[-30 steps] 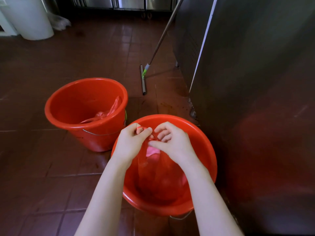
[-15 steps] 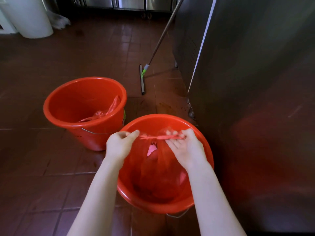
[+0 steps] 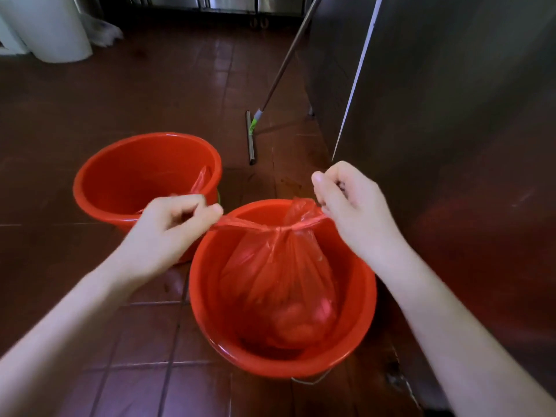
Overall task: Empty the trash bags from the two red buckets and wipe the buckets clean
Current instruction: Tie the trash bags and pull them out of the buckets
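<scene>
left hand point(image 3: 168, 227) blurred, bag point(image 3: 279, 281) contents indistinct

Two red buckets on a tiled kitchen floor: the nearer bucket point(image 3: 358, 299) and the farther bucket point(image 3: 129, 173); two red trash bags, one to each bucket, the knotted bag point(image 3: 279, 281) in the nearer and the loose bag point(image 3: 202, 180) in the farther; two bare hands, the left hand point(image 3: 168, 233) and the right hand point(image 3: 352, 212), each pinching one end of the knotted bag; one floor squeegee point(image 3: 251, 136) on one long handle; one wire handle point(image 3: 310, 380) showing under the nearer bucket; one white drum point(image 3: 51, 28) at far left; one pale crumpled heap point(image 3: 102, 33) beside it, too dim to name; one steel cabinet point(image 3: 451, 115) at right; the steel units along the back wall too cropped to count.
</scene>
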Demonstrator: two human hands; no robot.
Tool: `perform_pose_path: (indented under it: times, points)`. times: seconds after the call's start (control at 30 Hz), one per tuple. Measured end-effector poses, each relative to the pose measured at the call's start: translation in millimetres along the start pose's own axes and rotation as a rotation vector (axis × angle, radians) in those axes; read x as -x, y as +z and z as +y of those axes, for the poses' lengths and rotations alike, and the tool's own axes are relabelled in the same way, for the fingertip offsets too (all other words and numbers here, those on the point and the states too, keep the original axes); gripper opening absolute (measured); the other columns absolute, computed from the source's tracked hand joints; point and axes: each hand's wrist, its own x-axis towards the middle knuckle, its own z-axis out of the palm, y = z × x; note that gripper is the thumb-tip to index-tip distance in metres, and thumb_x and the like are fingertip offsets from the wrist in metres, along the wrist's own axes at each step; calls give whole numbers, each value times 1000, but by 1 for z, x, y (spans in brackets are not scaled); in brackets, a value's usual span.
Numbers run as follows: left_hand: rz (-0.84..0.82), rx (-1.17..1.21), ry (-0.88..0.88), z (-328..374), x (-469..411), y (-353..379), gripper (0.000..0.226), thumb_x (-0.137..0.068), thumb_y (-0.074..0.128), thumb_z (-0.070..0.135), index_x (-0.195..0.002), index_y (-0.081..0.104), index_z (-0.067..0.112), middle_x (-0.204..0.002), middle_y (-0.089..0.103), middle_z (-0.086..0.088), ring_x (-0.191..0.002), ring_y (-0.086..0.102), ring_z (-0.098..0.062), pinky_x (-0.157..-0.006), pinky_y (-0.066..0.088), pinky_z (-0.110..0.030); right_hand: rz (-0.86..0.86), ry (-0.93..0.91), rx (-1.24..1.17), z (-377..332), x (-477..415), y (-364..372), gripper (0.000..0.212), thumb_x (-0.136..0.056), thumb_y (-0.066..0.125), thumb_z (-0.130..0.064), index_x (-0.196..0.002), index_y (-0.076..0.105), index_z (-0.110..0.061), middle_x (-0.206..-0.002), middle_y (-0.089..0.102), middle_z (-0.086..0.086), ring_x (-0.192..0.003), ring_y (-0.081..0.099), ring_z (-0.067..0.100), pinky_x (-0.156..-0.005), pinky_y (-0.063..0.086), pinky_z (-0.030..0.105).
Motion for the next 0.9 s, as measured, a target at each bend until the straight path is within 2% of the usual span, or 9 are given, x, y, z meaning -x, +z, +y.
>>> perform_pose_path:
  times: [0.1, 0.23, 0.37, 0.43, 0.5, 0.6, 0.67, 0.77, 0.9]
  points:
    - [36, -440, 194, -25, 15, -20, 45, -98, 46, 47, -62, 39, 22, -60, 40, 3, -55, 40, -5, -55, 35, -22, -39, -102, 161, 28, 12, -8, 30, -98, 50, -33, -69, 43, -34, -62, 53, -13, -59, 53, -4, -56, 36, 7]
    - [-95, -818, 219, -70, 40, -27, 42, -96, 37, 47, -68, 47, 17, -69, 44, 9, -63, 55, -18, -54, 45, -32, -232, 129, 387, 100, 29, -1, 30, -99, 52, -23, -72, 43, -13, -63, 44, -6, -60, 45, 10, -65, 32, 27]
    - [-153, -748, 66, -91, 53, -3, 38, -90, 41, 52, -72, 49, 20, -74, 45, 10, -66, 55, -17, -56, 44, -29, -326, 154, 494, 127, 34, 21, 30, -96, 56, -27, -74, 38, -20, -73, 47, -3, -73, 55, 26, -68, 38, 34]
    - [-136, -679, 25, -95, 59, 4, 33, -84, 49, 51, -79, 56, 19, -79, 48, 9, -69, 55, -13, -62, 48, -32, -431, 181, 547, 127, 43, 32, 24, -91, 61, -38, -96, 43, -22, -93, 50, 1, -92, 59, 31, -79, 45, 38]
    - [-176, -640, 50, -95, 66, 5, 32, -79, 67, 43, -98, 65, 18, -97, 56, 8, -88, 59, -14, -80, 49, -29, -559, 244, 570, 125, 48, 40, 59, -86, 63, -51, -134, 30, -43, -127, 43, 6, -114, 54, 33, -95, 47, 45]
    - [-327, -571, 52, -96, 75, 2, 64, -68, 88, 27, -126, 64, 19, -140, 49, 2, -135, 41, -18, -109, 34, -28, -669, 163, 689, 121, 46, 65, 89, -80, 67, -56, -145, 6, -53, -154, 16, 8, -134, 34, 39, -106, 36, 54]
    - [-388, -541, 47, -96, 81, 1, 62, -67, 88, 30, -125, 67, 22, -146, 45, 0, -143, 31, -18, -112, 32, -35, -757, 115, 797, 118, 44, 90, 85, -78, 68, -56, -146, 19, -46, -155, 15, 6, -135, 31, 39, -105, 34, 58]
    - [-410, -612, 116, -99, 95, 7, 51, -78, 74, 47, -122, 68, 22, -143, 49, -3, -141, 35, -23, -109, 41, -44, -873, 150, 947, 117, 48, 121, 59, -85, 67, -41, -136, 42, -27, -141, 38, 11, -127, 44, 38, -98, 41, 52]
    - [-303, -726, 162, -102, 103, 23, 50, -86, 51, 63, -110, 70, 24, -144, 49, -5, -143, 32, -27, -102, 45, -51, -752, 220, 867, 124, 38, 123, 30, -93, 49, -13, -122, 57, -17, -123, 60, 16, -111, 60, 37, -93, 49, 41]
